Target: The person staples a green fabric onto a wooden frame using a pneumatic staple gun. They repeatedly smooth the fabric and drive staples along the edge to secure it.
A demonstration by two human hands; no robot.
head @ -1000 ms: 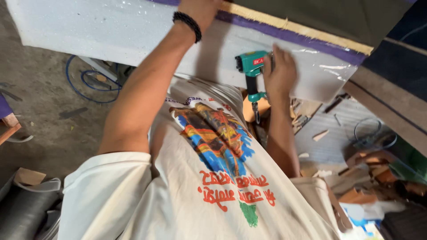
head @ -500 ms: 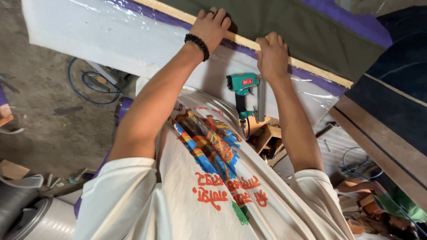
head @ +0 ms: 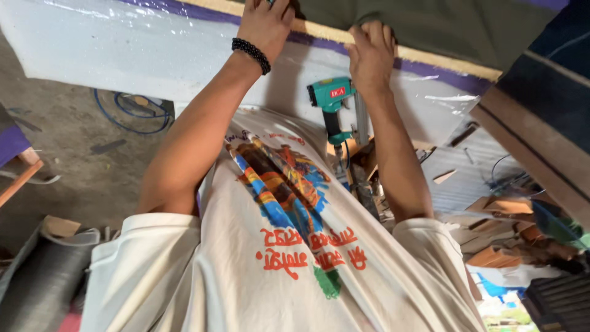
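Two hands counted?
— Yes: left hand (head: 265,24) and right hand (head: 370,52) are both gripping one olive fabric (head: 442,27) over the wooden edge (head: 430,56), fingers curled. One green nail gun (head: 335,107) is hanging below.

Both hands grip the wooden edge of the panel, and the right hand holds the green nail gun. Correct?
Not quite. In the head view the right hand grips the wooden edge like the left hand; the green nail gun hangs below it, unheld.

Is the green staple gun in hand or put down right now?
Put down: the green staple gun hangs free below both hands, which grip the fabric edge.
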